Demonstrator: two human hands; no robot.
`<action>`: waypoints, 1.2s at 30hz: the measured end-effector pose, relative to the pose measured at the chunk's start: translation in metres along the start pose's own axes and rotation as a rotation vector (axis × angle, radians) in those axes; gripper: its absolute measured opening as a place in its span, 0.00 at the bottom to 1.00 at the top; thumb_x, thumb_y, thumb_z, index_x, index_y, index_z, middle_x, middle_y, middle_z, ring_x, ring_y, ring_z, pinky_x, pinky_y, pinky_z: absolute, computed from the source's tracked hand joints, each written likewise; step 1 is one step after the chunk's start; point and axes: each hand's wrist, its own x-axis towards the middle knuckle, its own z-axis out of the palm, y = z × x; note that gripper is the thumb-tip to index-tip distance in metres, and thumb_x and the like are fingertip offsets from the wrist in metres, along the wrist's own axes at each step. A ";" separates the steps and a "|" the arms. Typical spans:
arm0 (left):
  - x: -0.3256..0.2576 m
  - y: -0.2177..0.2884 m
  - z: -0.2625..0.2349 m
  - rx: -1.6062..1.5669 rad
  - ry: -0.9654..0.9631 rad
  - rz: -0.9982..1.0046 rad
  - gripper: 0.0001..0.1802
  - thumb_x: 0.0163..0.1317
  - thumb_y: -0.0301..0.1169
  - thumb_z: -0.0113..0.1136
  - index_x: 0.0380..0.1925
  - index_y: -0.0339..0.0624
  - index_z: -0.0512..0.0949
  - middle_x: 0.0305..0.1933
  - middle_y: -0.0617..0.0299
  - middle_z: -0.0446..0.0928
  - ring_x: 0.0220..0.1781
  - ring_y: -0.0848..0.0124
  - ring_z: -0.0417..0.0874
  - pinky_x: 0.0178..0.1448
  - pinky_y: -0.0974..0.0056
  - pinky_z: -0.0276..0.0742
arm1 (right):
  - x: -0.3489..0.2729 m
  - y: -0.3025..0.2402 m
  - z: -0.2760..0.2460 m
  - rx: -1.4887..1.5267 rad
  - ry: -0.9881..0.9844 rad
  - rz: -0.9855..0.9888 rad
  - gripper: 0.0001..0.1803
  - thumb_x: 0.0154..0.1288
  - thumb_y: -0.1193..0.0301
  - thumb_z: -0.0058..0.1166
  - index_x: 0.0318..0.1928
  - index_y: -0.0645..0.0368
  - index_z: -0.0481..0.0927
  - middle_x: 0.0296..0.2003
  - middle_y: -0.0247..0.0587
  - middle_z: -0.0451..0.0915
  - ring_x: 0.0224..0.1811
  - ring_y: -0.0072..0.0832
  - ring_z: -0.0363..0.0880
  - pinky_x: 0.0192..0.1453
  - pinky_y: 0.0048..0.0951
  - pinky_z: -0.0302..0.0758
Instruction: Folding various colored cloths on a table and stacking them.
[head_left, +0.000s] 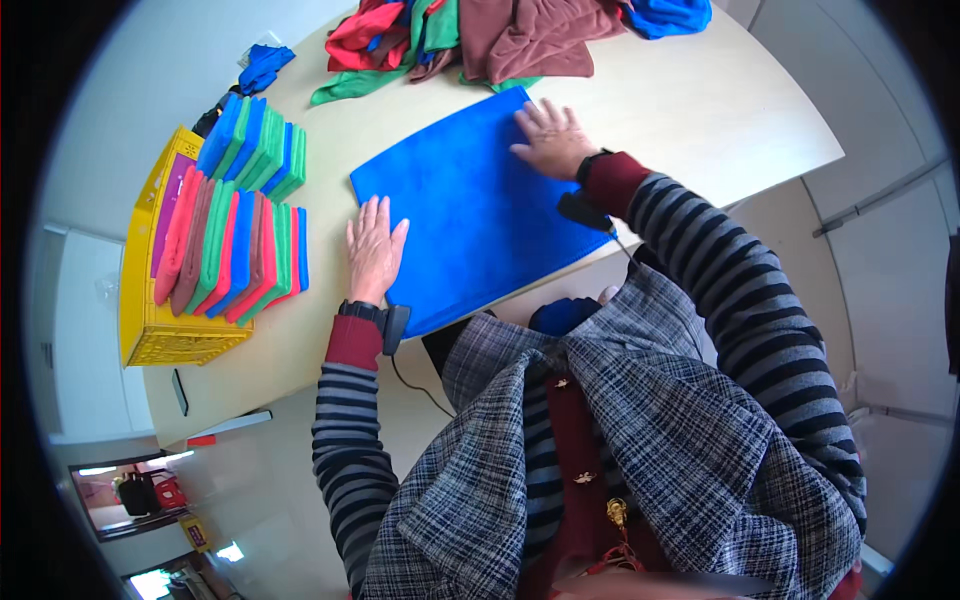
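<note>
A blue cloth (470, 215), like a towel, lies spread flat on the pale table in front of me, its near edge at the table's front rim. My left hand (374, 250) rests palm down at the cloth's left edge, fingers stretched out and pointing away from me. At the far right part of the cloth lies my right hand (553, 140), its fingers spread and pressed flat. Neither hand grips anything. Dark devices are strapped to both wrists, each with a cable.
Folded cloths (235, 245) in red, green, blue and brown stand in rows at the left, by a yellow crate (165, 335). A heap of loose cloths (530, 40) covers the table's far side. A crumpled blue cloth (265, 68) lies far left. A dark flat object (180, 392) sits near the front-left edge.
</note>
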 end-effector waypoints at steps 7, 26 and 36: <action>0.077 0.020 0.027 0.007 0.057 0.101 0.35 0.75 0.52 0.42 0.75 0.46 0.58 0.80 0.50 0.53 0.82 0.54 0.50 0.81 0.44 0.44 | 0.036 -0.092 0.016 0.234 0.045 -0.291 0.37 0.74 0.42 0.37 0.75 0.48 0.61 0.76 0.43 0.57 0.80 0.47 0.49 0.79 0.56 0.47; 0.066 -0.036 0.043 -0.046 0.087 -0.399 0.39 0.74 0.60 0.34 0.77 0.49 0.54 0.82 0.52 0.50 0.83 0.54 0.47 0.82 0.44 0.40 | 0.041 0.022 0.029 0.201 0.099 0.060 0.35 0.75 0.46 0.37 0.75 0.50 0.61 0.77 0.40 0.57 0.80 0.41 0.50 0.80 0.46 0.49; 0.008 -0.016 0.018 -0.031 0.045 -0.374 0.37 0.75 0.56 0.37 0.76 0.47 0.56 0.81 0.48 0.51 0.83 0.52 0.47 0.81 0.42 0.41 | -0.025 0.052 0.026 0.079 0.121 0.149 0.35 0.74 0.49 0.43 0.74 0.53 0.60 0.75 0.47 0.58 0.78 0.48 0.52 0.77 0.56 0.52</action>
